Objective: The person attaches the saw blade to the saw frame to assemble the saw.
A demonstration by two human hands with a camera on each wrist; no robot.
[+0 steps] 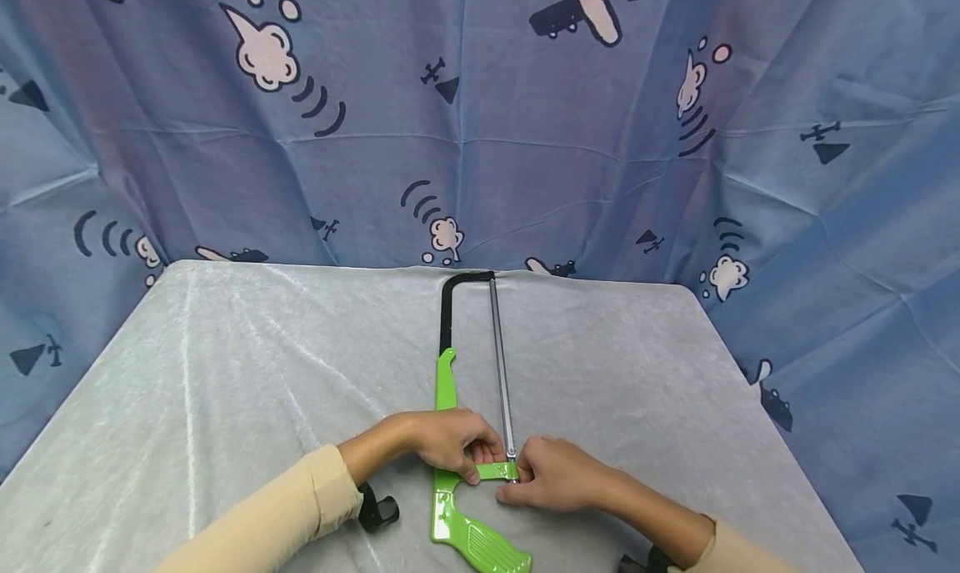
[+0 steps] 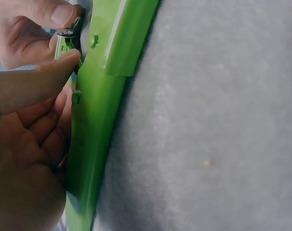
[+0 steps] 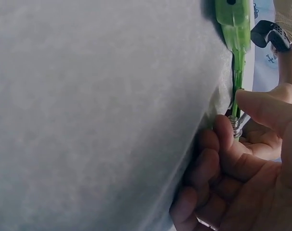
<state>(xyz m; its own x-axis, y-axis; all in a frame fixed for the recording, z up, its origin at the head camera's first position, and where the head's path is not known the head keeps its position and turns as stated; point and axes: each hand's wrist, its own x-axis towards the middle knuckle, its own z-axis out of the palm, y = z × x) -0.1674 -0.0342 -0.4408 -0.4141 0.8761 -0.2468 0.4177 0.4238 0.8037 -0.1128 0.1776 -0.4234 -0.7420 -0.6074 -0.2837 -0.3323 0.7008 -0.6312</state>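
Observation:
A hacksaw with a bright green handle (image 1: 480, 543) lies flat on the table, its black frame (image 1: 446, 316) pointing away from me. The thin grey blade (image 1: 500, 364) runs along its right side. My left hand (image 1: 453, 441) pinches the short green arm (image 1: 495, 471) at the blade's near end, thumb on top. From the other side, my right hand (image 1: 558, 474) reaches that arm's tip. In the left wrist view its thumb and finger pinch a dark wing nut (image 2: 80, 23). A coiled metal part (image 3: 235, 125) shows between the right fingertips, whose other fingers curl in.
A pale grey cloth (image 1: 300, 373) covers the table under the saw. Blue curtains (image 1: 375, 164) with printed planes hang behind and at both sides. Black wrist-worn devices, one on the left wrist (image 1: 377, 509), sit close to the cloth.

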